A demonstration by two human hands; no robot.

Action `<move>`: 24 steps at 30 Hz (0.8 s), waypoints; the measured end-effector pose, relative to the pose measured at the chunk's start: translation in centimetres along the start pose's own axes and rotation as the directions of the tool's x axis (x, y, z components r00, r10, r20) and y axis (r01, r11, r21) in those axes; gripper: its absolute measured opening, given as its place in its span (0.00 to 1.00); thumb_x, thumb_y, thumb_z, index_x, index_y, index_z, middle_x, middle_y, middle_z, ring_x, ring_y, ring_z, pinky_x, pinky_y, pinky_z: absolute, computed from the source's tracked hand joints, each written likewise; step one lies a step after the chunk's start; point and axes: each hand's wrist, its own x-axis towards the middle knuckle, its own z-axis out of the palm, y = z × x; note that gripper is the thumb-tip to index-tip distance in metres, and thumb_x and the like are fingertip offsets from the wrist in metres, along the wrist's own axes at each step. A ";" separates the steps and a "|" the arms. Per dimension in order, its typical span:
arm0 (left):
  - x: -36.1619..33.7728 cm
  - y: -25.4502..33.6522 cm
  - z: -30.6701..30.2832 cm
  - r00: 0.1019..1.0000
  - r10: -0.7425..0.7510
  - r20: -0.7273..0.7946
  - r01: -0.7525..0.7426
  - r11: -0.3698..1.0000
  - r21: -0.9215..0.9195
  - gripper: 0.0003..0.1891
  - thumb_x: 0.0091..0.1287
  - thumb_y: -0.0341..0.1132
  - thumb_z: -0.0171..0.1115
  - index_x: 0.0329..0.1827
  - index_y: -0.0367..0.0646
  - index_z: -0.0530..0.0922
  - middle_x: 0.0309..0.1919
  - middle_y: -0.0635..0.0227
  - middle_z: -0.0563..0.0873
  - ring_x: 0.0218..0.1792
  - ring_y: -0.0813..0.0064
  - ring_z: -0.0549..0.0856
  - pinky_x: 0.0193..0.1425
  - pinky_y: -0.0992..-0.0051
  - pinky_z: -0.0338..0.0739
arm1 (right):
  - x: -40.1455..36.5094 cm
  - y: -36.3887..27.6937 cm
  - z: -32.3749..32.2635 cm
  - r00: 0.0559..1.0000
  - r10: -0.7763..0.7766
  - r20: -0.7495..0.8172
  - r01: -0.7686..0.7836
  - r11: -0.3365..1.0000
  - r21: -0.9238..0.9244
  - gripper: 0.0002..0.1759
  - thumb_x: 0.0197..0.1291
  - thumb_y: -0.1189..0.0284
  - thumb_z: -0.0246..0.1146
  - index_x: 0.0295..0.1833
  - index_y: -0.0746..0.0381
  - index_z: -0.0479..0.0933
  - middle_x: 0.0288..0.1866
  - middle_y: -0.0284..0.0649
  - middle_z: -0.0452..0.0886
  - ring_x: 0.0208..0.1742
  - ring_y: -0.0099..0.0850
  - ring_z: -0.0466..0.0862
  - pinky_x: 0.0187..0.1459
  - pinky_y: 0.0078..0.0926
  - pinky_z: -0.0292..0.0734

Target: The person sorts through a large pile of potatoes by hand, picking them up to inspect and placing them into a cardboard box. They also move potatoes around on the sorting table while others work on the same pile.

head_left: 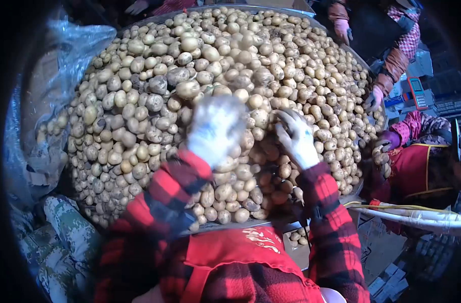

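Observation:
A wide heap of potatoes (160, 101) covers a large table with a raised metal edge. My left hand (217, 129), in a white glove, is over the middle of the heap; motion smears its fingers, so its grip is hidden. To its right, my right hand (296, 137), also gloved in white, rests on the potatoes with its fingers bent and apart, and nothing shows between them. Shaded potatoes lie in a hollow between and below the two hands, close to the near edge.
Co-workers' gloved hands (343, 30) (375, 98) are at the heap's far right edge. Another person in a red apron (410, 169) is at the right. Plastic sheeting (79, 50) hangs at the left. A white pipe (417, 216) runs at the lower right, with boxes below.

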 end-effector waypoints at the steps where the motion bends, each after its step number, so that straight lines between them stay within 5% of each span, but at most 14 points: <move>1: 0.2 -2.6 0.8 0.998 -0.060 0.010 0.059 0.997 0.048 0.23 0.74 0.43 0.60 0.71 0.54 0.81 0.70 0.59 0.80 0.73 0.52 0.74 0.79 0.47 0.63 | 1.6 -1.0 1.0 0.998 -0.055 0.008 0.055 0.998 -0.005 0.22 0.67 0.62 0.68 0.64 0.59 0.82 0.66 0.47 0.84 0.66 0.51 0.81 0.68 0.52 0.73; 4: 0.7 -4.3 2.4 0.974 -0.186 0.129 0.132 0.930 0.344 0.36 0.66 0.53 0.69 0.79 0.64 0.73 0.80 0.58 0.70 0.79 0.42 0.66 0.82 0.36 0.56 | 5.5 -3.1 7.2 0.999 0.001 0.042 -0.002 1.000 0.022 0.30 0.67 0.54 0.67 0.71 0.54 0.78 0.73 0.48 0.78 0.68 0.52 0.79 0.69 0.57 0.72; 5: 1.0 -5.0 3.5 0.968 -0.201 0.152 0.131 0.918 0.375 0.42 0.60 0.58 0.71 0.82 0.70 0.71 0.82 0.61 0.67 0.80 0.40 0.63 0.80 0.30 0.53 | 6.1 -4.8 8.1 0.996 0.074 0.054 -0.067 0.992 -0.111 0.31 0.67 0.53 0.67 0.73 0.52 0.76 0.75 0.48 0.75 0.70 0.53 0.77 0.69 0.60 0.71; 8: 1.7 -4.4 3.3 0.950 -0.252 0.183 0.170 0.912 0.374 0.43 0.59 0.59 0.72 0.82 0.68 0.71 0.84 0.60 0.65 0.79 0.43 0.66 0.82 0.32 0.52 | 6.2 -6.7 8.6 0.985 0.166 0.052 -0.150 0.962 -0.229 0.40 0.62 0.53 0.71 0.80 0.46 0.72 0.79 0.52 0.71 0.72 0.58 0.77 0.69 0.63 0.72; 13: -1.4 0.2 2.5 0.979 -0.178 0.103 0.141 0.946 0.291 0.36 0.64 0.51 0.67 0.79 0.66 0.75 0.80 0.60 0.71 0.77 0.49 0.70 0.83 0.33 0.48 | 1.3 -7.4 6.6 0.994 0.107 0.002 -0.106 0.985 -0.140 0.40 0.62 0.60 0.71 0.79 0.55 0.70 0.77 0.57 0.72 0.70 0.58 0.78 0.67 0.59 0.76; 14: -1.9 1.7 1.8 0.920 -0.212 0.330 0.109 0.946 0.305 0.34 0.65 0.51 0.66 0.78 0.66 0.77 0.80 0.61 0.73 0.80 0.48 0.67 0.84 0.32 0.46 | -0.2 -7.2 6.2 0.991 0.132 0.002 -0.131 0.988 -0.085 0.38 0.63 0.60 0.71 0.78 0.56 0.72 0.76 0.59 0.72 0.69 0.59 0.79 0.66 0.59 0.77; 17: -5.8 4.2 2.6 0.898 -0.118 0.423 -0.001 0.963 0.271 0.33 0.68 0.54 0.65 0.78 0.61 0.76 0.79 0.66 0.75 0.84 0.51 0.63 0.84 0.29 0.45 | -7.3 -6.2 5.7 0.987 0.149 0.053 -0.132 0.962 -0.241 0.33 0.65 0.57 0.70 0.74 0.54 0.76 0.74 0.67 0.73 0.67 0.64 0.80 0.64 0.59 0.80; 18: -6.9 4.6 2.7 0.908 -0.092 0.409 -0.016 0.967 0.255 0.34 0.69 0.55 0.64 0.79 0.60 0.75 0.79 0.66 0.75 0.84 0.53 0.64 0.83 0.28 0.46 | -9.0 -7.1 5.0 0.978 0.201 0.055 -0.190 0.969 -0.161 0.35 0.65 0.62 0.71 0.76 0.58 0.75 0.73 0.63 0.75 0.73 0.64 0.76 0.71 0.55 0.76; 22: -11.0 5.0 1.7 0.953 0.059 0.297 -0.100 0.987 0.123 0.39 0.69 0.57 0.66 0.82 0.56 0.70 0.73 0.63 0.79 0.76 0.64 0.74 0.82 0.29 0.50 | -14.7 -9.7 3.3 0.943 0.318 0.101 -0.327 0.941 0.091 0.38 0.68 0.60 0.70 0.80 0.59 0.69 0.77 0.62 0.72 0.78 0.61 0.72 0.75 0.54 0.72; 24: -12.1 5.0 0.3 0.948 0.072 0.311 -0.083 0.996 0.021 0.38 0.68 0.54 0.68 0.82 0.54 0.71 0.70 0.61 0.81 0.73 0.63 0.77 0.84 0.38 0.53 | -16.2 -10.2 1.5 0.940 0.289 0.182 -0.295 0.956 0.002 0.37 0.67 0.56 0.69 0.78 0.58 0.71 0.76 0.60 0.72 0.73 0.60 0.75 0.71 0.57 0.72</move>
